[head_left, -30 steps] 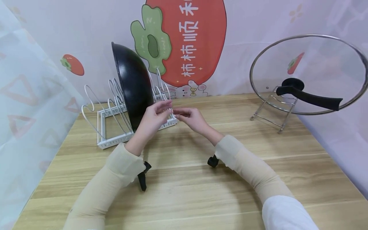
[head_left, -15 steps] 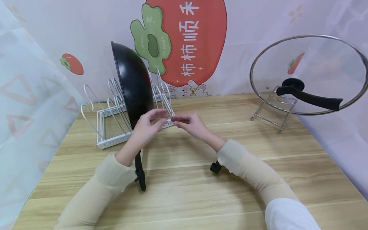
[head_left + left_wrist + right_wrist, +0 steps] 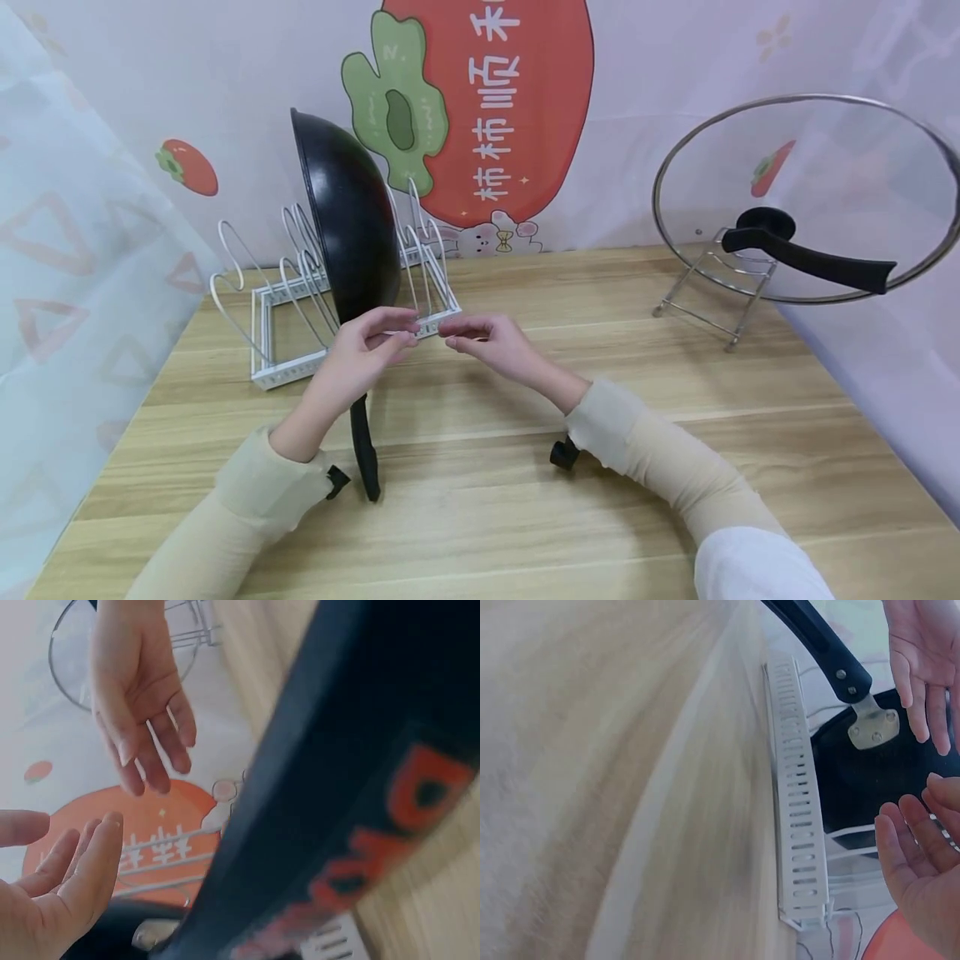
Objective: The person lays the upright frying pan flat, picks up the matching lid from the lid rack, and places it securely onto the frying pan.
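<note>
Left hand (image 3: 366,346), right hand (image 3: 498,342) relaxed, fingers loosely parted, near each other, by black wok (image 3: 348,217). Wok upright in white rack (image 3: 300,367) toward counter's (image 3: 480,500) back-left corner, handle (image 3: 364,450) toward front edge.

We see the wok (image 3: 348,208) as dark, smooth metal, its outer face glossy enough to carry a soft highlight. Its handle (image 3: 366,457) looks to us like matt black plastic, joined by a bare, riveted metal bracket (image 3: 875,729). We read the rack (image 3: 292,370) as white-coated metal, smooth wire over a slotted base. The lid (image 3: 832,175) is clear, glossy glass bound in shiny metal, with a grip (image 3: 821,260) of smooth black plastic; its stand (image 3: 699,326) is bright wire. We note a smooth, wood-grained table (image 3: 480,508), a creased, cloth-like printed backdrop (image 3: 637,167) and matt, soft cloth sleeves (image 3: 247,500).
</note>
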Demonstrator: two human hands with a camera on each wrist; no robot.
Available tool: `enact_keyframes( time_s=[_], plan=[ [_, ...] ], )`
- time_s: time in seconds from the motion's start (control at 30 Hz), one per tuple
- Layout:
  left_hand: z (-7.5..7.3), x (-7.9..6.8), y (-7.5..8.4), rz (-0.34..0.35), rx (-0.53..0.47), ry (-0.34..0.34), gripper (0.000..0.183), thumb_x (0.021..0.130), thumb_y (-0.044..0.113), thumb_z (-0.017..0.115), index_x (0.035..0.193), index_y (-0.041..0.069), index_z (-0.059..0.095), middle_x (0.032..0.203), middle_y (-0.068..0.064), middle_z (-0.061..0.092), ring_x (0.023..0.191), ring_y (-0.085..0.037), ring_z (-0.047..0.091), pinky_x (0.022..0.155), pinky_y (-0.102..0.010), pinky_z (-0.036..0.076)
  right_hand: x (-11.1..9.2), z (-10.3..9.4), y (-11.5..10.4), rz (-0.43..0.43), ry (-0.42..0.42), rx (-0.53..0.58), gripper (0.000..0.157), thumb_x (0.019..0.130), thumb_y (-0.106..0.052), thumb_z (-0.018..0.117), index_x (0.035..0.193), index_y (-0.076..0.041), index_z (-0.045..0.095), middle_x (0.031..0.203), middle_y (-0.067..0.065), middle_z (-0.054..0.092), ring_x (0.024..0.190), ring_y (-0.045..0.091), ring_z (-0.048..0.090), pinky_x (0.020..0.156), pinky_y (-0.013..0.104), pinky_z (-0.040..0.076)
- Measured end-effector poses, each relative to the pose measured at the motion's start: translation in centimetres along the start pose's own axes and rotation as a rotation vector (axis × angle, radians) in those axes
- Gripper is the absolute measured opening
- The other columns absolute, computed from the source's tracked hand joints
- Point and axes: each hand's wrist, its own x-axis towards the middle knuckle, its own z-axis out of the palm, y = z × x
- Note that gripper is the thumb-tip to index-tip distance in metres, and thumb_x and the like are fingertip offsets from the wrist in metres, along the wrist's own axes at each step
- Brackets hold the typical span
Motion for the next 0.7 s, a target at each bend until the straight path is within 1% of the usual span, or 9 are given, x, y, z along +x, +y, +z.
enact_keyframes(
  time_s=[0.07, 0.1, 0.2, 0.3, 0.33, 0.37, 0.47, 0.57, 0.7],
  plan=[
    [-0.5, -0.5, -0.1, -0.002, 0.011, 0.010, 0.031, 0.105, 0.006, 0.054, 0.134, -0.004, 0.059, 0.128, -0.022, 0.064, 0.109, -0.029, 0.067, 0.091, -0.038, 0.057, -0.2, 0.2, 0.1, 0.006, -0.010, 0.003, 0.025, 0.099, -0.007, 0.069, 0.122, 0.004, 0.072, 0.117, 0.017, 0.073, 0.100, 0.021, 0.070, 0.086, 0.030, 0.058],
    [-0.7, -0.7, -0.1, -0.002, 0.017, 0.018, 0.031, 0.105, 0.007, 0.055, 0.134, -0.004, 0.059, 0.128, -0.022, 0.064, 0.110, -0.031, 0.067, 0.091, -0.037, 0.057, -0.3, 0.3, 0.1, 0.008, -0.014, 0.005, 0.025, 0.098, -0.007, 0.069, 0.121, 0.004, 0.072, 0.116, 0.019, 0.073, 0.099, 0.023, 0.071, 0.085, 0.030, 0.058],
    [-1.3, -1.4, -0.2, -0.007, 0.032, 0.036, 0.031, 0.106, 0.010, 0.056, 0.133, -0.003, 0.060, 0.127, -0.020, 0.064, 0.109, -0.025, 0.067, 0.091, -0.035, 0.057, -0.4, 0.5, 0.3, 0.000, -0.030, 0.005, 0.023, 0.098, -0.007, 0.069, 0.118, 0.004, 0.073, 0.114, 0.022, 0.072, 0.097, 0.027, 0.071, 0.082, 0.029, 0.058],
    [-1.7, -2.1, -0.4, -0.014, 0.042, 0.041, 0.031, 0.106, 0.011, 0.057, 0.132, -0.005, 0.059, 0.124, -0.021, 0.065, 0.104, -0.016, 0.068, 0.089, -0.032, 0.057, -0.6, 0.8, 0.2, -0.016, -0.048, 0.000, 0.022, 0.098, -0.008, 0.069, 0.117, 0.003, 0.074, 0.111, 0.018, 0.074, 0.097, 0.026, 0.071, 0.082, 0.028, 0.057],
    [-1.8, -2.4, -0.4, -0.017, 0.047, 0.039, 0.031, 0.106, 0.012, 0.057, 0.132, -0.005, 0.059, 0.123, -0.021, 0.065, 0.102, -0.012, 0.068, 0.090, -0.032, 0.057, -0.6, 0.9, 0.1, -0.022, -0.055, -0.005, 0.022, 0.098, -0.008, 0.069, 0.116, 0.003, 0.074, 0.110, 0.016, 0.074, 0.097, 0.023, 0.071, 0.082, 0.028, 0.057],
    [-1.9, -2.6, -0.4, -0.021, 0.050, 0.040, 0.031, 0.106, 0.012, 0.057, 0.131, -0.005, 0.060, 0.122, -0.022, 0.065, 0.101, -0.011, 0.068, 0.089, -0.033, 0.057, -0.7, 1.1, 0.0, -0.028, -0.060, -0.012, 0.021, 0.098, -0.008, 0.069, 0.116, 0.003, 0.074, 0.110, 0.014, 0.075, 0.096, 0.019, 0.070, 0.083, 0.028, 0.057],
    [-2.2, -3.0, -0.4, -0.037, 0.063, 0.038, 0.031, 0.106, 0.014, 0.058, 0.130, -0.005, 0.060, 0.122, -0.021, 0.066, 0.100, -0.011, 0.068, 0.089, -0.031, 0.057, -0.8, 1.5, -0.4, -0.032, -0.073, -0.011, 0.020, 0.098, -0.008, 0.070, 0.115, 0.002, 0.075, 0.109, 0.010, 0.075, 0.095, 0.014, 0.070, 0.083, 0.029, 0.058],
    [-2.5, -3.4, -0.6, -0.064, 0.071, 0.034, 0.031, 0.106, 0.015, 0.058, 0.130, -0.004, 0.061, 0.123, -0.021, 0.067, 0.099, -0.012, 0.068, 0.087, -0.030, 0.057, -0.9, 1.9, -0.6, -0.024, -0.098, -0.007, 0.020, 0.098, -0.008, 0.069, 0.115, 0.001, 0.075, 0.109, 0.009, 0.075, 0.095, 0.013, 0.069, 0.083, 0.028, 0.057],
    [-3.0, -3.6, -1.2, -0.100, 0.036, 0.023, 0.034, 0.107, 0.015, 0.057, 0.131, -0.008, 0.058, 0.124, -0.022, 0.065, 0.099, -0.011, 0.068, 0.086, -0.027, 0.057, -0.9, 2.4, -0.8, -0.012, -0.125, -0.004, 0.020, 0.098, -0.008, 0.069, 0.116, 0.001, 0.074, 0.111, 0.008, 0.075, 0.095, 0.012, 0.068, 0.084, 0.027, 0.057]
  ],
)
